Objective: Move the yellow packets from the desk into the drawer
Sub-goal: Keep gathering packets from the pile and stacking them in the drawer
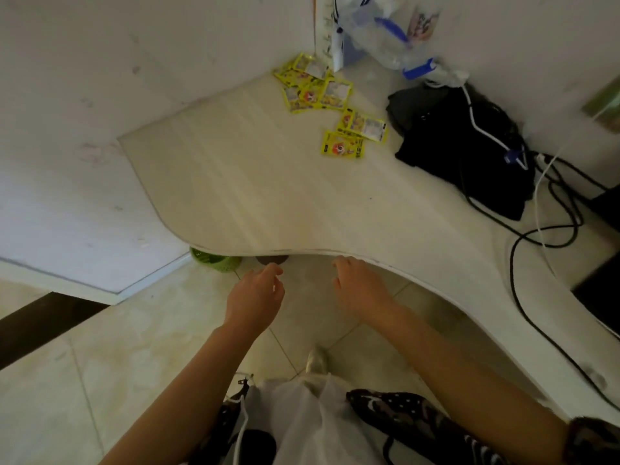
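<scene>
The desk [268, 182] carries the yellow packets [330, 104] scattered at its far corner by the wall; both the left hand [256, 298] and right hand [360, 288] hover empty at its near edge, fingers loosely relaxed, likely poised to reach; no drawer shows

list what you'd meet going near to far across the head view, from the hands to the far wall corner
left hand and right hand → desk edge → bare desk top → nearer yellow packets → farther yellow packets → clear plastic bag in the corner
</scene>
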A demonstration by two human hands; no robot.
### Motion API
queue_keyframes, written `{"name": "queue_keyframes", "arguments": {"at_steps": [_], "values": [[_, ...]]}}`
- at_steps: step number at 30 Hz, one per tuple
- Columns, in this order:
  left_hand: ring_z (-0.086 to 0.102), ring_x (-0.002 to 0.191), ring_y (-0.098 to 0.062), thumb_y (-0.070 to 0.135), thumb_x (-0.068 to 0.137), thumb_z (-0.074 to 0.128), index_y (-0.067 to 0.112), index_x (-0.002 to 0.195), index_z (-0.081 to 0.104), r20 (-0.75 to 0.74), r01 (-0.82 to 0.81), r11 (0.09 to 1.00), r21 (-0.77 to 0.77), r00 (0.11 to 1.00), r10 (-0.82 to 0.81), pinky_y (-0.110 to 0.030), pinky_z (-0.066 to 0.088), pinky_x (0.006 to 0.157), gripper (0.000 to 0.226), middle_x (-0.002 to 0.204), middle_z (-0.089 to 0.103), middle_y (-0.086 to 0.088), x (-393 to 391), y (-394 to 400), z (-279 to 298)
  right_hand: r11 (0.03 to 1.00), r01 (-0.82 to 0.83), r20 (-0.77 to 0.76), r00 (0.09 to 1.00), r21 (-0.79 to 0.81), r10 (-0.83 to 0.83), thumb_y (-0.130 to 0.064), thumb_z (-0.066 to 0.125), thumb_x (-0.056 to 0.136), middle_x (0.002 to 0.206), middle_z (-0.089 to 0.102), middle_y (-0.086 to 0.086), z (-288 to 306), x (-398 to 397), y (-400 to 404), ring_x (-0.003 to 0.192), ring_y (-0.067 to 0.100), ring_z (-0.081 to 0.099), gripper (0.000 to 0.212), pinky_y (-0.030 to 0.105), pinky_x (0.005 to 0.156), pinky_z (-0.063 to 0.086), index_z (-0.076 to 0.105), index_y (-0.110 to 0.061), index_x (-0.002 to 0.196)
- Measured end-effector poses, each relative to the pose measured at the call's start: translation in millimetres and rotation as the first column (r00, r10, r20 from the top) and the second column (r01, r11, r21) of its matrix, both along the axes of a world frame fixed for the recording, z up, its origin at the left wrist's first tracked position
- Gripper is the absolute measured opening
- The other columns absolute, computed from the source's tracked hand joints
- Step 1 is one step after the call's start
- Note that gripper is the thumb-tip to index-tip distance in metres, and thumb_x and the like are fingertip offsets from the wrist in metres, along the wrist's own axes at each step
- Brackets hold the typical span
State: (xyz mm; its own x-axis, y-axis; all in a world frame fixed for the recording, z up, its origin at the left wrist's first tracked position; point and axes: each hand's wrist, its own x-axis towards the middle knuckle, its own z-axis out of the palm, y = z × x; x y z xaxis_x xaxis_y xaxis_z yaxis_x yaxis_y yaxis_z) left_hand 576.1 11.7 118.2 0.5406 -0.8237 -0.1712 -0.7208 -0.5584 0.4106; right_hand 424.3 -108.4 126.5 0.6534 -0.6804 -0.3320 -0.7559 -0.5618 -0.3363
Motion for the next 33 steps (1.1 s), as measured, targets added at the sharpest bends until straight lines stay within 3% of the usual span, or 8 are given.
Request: {"name": "queue_keyframes", "arguments": {"at_steps": [10, 19, 33], "values": [[0.057, 0.097, -0.018, 0.025, 0.095, 0.046, 0.021, 0.119, 0.057, -0.002, 0.072, 0.997, -0.006, 0.997, -0.072, -0.034, 0.051, 0.076, 0.026, 0.102, 0.068, 0.002, 70.1, -102.4, -0.1, 0.999, 0.036, 0.022, 0.999, 0.011, -0.037, -0.021, 0.038, 0.099, 0.130, 0.052, 0.009, 14.0, 55.5, -106.9, 0.115, 0.026, 0.050, 0.037, 0.038, 0.091, 0.048, 0.041, -0.011, 0.134], [0.053, 0.108, -0.023, 0.021, 0.094, 0.047, 0.016, 0.120, 0.056, 0.022, 0.194, 0.981, -0.016, 0.981, -0.194, -0.038, 0.050, 0.080, 0.028, 0.115, 0.063, -0.002, 137.6, -207.8, 1.8, 0.987, 0.154, 0.009, 0.988, -0.037, -0.154, -0.022, 0.038, 0.099, 0.130, 0.051, 0.009, 15.5, 104.9, -197.0, 0.117, 0.027, 0.048, 0.039, 0.038, 0.092, 0.045, 0.041, -0.011, 0.136], [0.049, 0.118, -0.025, 0.019, 0.093, 0.049, 0.015, 0.123, 0.053, 0.026, 0.297, 0.954, 0.049, 0.954, -0.299, -0.039, 0.047, 0.085, 0.031, 0.126, 0.056, -0.003, 133.0, -351.4, -17.4, 0.993, 0.074, -0.055, 0.995, -0.088, -0.079, -0.011, 0.044, 0.094, 0.120, 0.051, 0.014, -3.8, 131.1, -340.7, 0.105, 0.031, 0.051, 0.032, 0.043, 0.082, 0.049, 0.045, -0.007, 0.126]]}}
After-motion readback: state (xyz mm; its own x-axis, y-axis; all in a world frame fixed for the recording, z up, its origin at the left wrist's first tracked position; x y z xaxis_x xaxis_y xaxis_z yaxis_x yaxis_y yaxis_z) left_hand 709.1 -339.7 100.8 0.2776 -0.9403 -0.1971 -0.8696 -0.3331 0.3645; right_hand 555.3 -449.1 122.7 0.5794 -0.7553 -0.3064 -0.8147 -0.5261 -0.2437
